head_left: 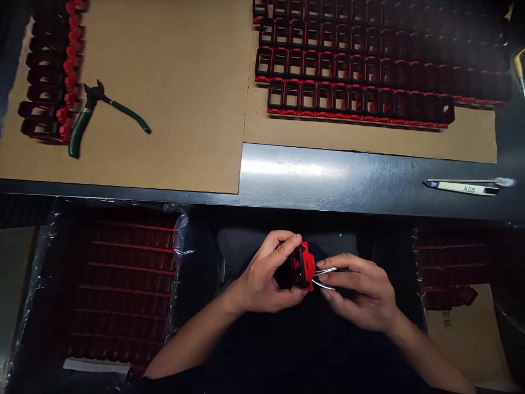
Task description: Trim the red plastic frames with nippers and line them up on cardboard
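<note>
Above my lap, my left hand [266, 273] is closed around a red and black plastic part [307, 265], its red side turned to the right. My right hand [361, 293] pinches a pair of metal tweezers [327, 271]. The tweezers' tips meet the right edge of the red side. Fingers cover much of the black side of the part, so its far side is hidden.
Green-handled cutting pliers [84, 123] lie on the cardboard [172, 98] beside a column of similar parts [45, 93]. Rows of them [324, 98] stand at the back right. A pen-like tool marked A55 [463, 188] and a swab [467, 180] rest on the metal table [307, 180]. Lined boxes [180, 235] flank me.
</note>
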`<state>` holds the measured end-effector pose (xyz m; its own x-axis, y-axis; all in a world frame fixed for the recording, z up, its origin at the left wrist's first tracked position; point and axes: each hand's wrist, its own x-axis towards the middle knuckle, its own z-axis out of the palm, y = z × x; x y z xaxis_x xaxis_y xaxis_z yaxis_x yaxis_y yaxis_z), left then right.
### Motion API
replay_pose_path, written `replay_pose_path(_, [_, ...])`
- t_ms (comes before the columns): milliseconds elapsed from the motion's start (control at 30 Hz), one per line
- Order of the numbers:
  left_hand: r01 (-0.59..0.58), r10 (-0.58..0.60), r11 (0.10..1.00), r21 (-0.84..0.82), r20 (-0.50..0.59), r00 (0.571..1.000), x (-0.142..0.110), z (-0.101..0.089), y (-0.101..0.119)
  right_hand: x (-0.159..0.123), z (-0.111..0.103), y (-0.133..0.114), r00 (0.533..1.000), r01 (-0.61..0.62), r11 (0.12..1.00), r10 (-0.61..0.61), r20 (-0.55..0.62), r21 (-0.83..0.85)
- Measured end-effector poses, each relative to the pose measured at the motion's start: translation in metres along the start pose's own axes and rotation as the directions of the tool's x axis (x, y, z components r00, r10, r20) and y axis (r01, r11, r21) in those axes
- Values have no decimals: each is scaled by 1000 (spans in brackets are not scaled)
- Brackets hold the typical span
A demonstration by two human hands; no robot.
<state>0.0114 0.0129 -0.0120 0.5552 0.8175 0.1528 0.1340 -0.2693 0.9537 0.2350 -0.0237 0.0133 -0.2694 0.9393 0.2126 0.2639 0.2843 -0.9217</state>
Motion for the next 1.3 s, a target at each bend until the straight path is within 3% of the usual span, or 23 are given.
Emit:
replay_pose_path(267, [-5,5,1000,9,-12,1000,-2,-1,0,7,4,-1,992,119,989,-121,-20,-94])
replay_pose_path(667, [6,-6,1000,2,6,1000,-4,-3,-1,9,1,-2,990,137,986,-135,26,-99])
replay_pose_path(1033, [30,-35,998,47,93,995,-10,-13,-1,7,-10,-10,979,100,986,-73,191,-134])
replay_pose_path(1300, [38,-43,997,68,61,997,-12,-11,2,13,-9,-21,970,139,974,-99,221,-177])
